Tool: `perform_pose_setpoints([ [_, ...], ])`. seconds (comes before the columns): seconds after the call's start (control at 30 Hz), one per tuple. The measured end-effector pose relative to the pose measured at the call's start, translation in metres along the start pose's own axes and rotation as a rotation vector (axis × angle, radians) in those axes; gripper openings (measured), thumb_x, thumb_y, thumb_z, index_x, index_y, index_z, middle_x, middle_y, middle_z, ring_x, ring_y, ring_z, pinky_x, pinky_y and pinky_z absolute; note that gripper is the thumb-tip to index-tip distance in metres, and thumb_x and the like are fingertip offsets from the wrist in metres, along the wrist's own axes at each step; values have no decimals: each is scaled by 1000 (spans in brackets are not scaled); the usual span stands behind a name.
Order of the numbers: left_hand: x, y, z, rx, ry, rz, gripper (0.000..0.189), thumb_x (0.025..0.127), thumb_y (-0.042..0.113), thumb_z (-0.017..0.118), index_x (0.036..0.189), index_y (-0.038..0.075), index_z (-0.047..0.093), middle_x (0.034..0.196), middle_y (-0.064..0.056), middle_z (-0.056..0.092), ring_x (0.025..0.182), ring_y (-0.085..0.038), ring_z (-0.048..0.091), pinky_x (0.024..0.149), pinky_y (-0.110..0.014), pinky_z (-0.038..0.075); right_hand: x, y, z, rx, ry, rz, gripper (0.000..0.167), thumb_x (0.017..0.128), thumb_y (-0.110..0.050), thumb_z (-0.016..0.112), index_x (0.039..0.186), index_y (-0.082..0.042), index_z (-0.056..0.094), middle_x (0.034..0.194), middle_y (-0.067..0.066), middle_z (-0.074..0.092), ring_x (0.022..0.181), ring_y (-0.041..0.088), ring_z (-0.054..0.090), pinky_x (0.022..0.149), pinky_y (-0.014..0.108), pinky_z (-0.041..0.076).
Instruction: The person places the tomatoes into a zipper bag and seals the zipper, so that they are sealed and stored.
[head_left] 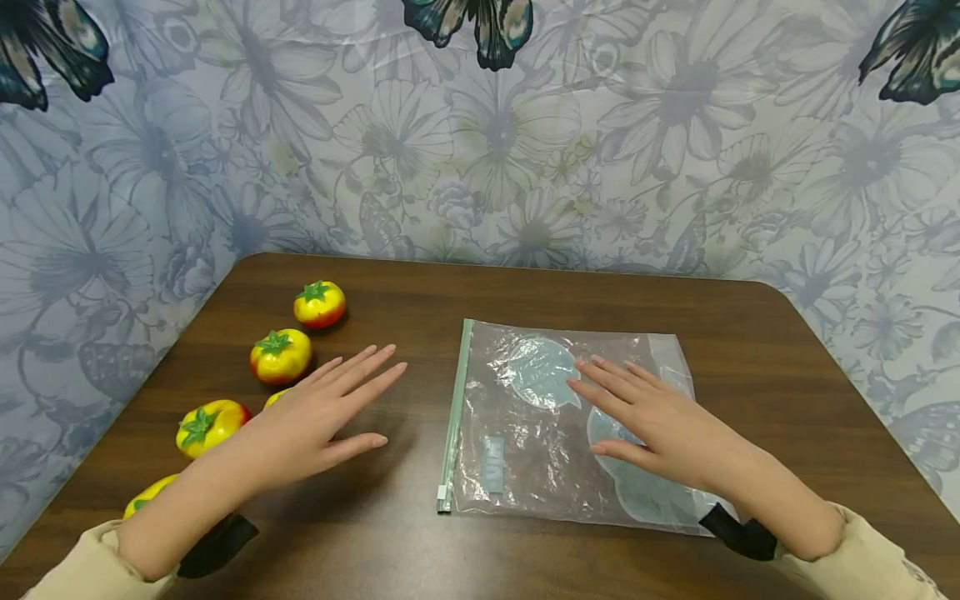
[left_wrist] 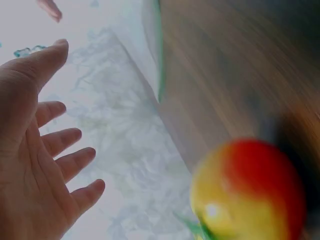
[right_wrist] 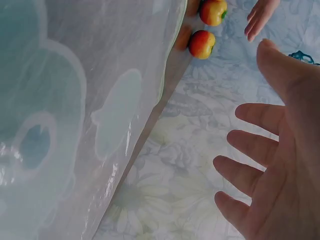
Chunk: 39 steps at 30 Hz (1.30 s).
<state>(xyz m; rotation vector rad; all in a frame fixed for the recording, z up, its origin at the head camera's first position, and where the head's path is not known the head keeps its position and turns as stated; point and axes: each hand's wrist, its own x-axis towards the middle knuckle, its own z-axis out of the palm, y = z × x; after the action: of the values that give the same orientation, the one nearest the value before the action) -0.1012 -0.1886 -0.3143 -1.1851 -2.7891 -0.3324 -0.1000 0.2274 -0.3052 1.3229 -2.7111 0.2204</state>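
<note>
My left hand (head_left: 315, 421) hovers palm down with fingers spread, holding nothing, just right of a row of round yellow-and-red fruits with green leafy tops. The farthest fruit (head_left: 319, 304) and the one nearer it (head_left: 281, 357) show whole; another (head_left: 213, 427) lies beside the wrist. The forearm partly hides others. In the left wrist view one fruit (left_wrist: 250, 192) looms close beneath the wrist. My right hand (head_left: 660, 425), fingers extended, is above a clear zip bag (head_left: 525, 467) lying flat, with pale blue prints and a green slider edge on its left. Both palms look bare.
Everything lies on a brown wooden table (head_left: 397, 533) with rounded far corners. Behind it hangs a pale floral curtain (head_left: 525, 167) with dark teal butterflies along the top. A black strap (head_left: 738, 533) circles the right wrist, another (head_left: 217, 546) the left.
</note>
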Motion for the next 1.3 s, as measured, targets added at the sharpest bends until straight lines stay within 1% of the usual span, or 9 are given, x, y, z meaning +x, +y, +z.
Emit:
perform_pose_setpoints([
  [0.2,21,7,10,-32,23,45,77,90,45,58,150,16,20,154,-3,13,138,-25,16,106,-52,20,9,-1,11,-1,10,-5,72,89,-46,59,147,-13,32,152,5,22,135,28,26,107,46,21],
  [0.37,38,14,18,-66,5,65,78,90,43,61,151,16,20,154,-4,11,138,-25,16,106,-50,21,14,-1,21,13,2,0,72,88,-48,59,146,-12,35,151,7,25,134,28,28,104,50,27],
  [0.5,49,18,28,-96,-17,78,76,90,40,62,150,14,23,154,-6,14,137,-25,19,105,-49,23,18,2,30,63,4,20,72,86,-44,64,144,-11,37,149,8,28,132,29,31,101,53,29],
  [0.6,54,18,35,-117,-18,78,75,89,40,62,149,12,26,152,-10,19,135,-26,24,104,-50,26,21,7,39,106,11,36,73,83,-40,69,143,-11,39,148,9,32,131,29,34,99,54,33],
  [0.7,59,15,43,-146,-29,59,73,89,39,63,148,12,29,150,-12,23,133,-29,29,103,-50,27,23,14,48,133,15,47,73,81,-38,72,141,-9,42,146,10,35,128,29,37,96,55,35],
  [0.87,65,8,53,-186,-71,19,72,89,37,64,147,12,30,149,-14,26,131,-30,32,102,-50,30,24,21,60,170,-2,68,73,81,-38,72,141,-8,43,145,13,35,129,30,36,98,53,34],
  [1.1,68,1,63,-199,-134,-1,72,89,37,64,147,11,31,148,-17,27,133,-31,29,103,-51,28,26,26,69,190,-31,97,75,81,-39,71,141,-6,41,145,15,34,130,32,34,99,51,34],
  [1.2,68,-1,66,-200,-163,-8,75,87,37,66,147,11,30,149,-17,26,133,-31,28,102,-51,29,26,28,72,221,-68,125,77,81,-40,71,143,-7,38,147,15,31,131,33,31,99,51,33],
  [1.3,68,-3,68,-196,-184,-11,76,86,37,68,147,11,31,149,-17,25,133,-31,28,101,-51,30,26,29,74,270,-130,168,80,81,-43,69,145,-9,35,149,12,28,134,33,26,99,53,32],
])
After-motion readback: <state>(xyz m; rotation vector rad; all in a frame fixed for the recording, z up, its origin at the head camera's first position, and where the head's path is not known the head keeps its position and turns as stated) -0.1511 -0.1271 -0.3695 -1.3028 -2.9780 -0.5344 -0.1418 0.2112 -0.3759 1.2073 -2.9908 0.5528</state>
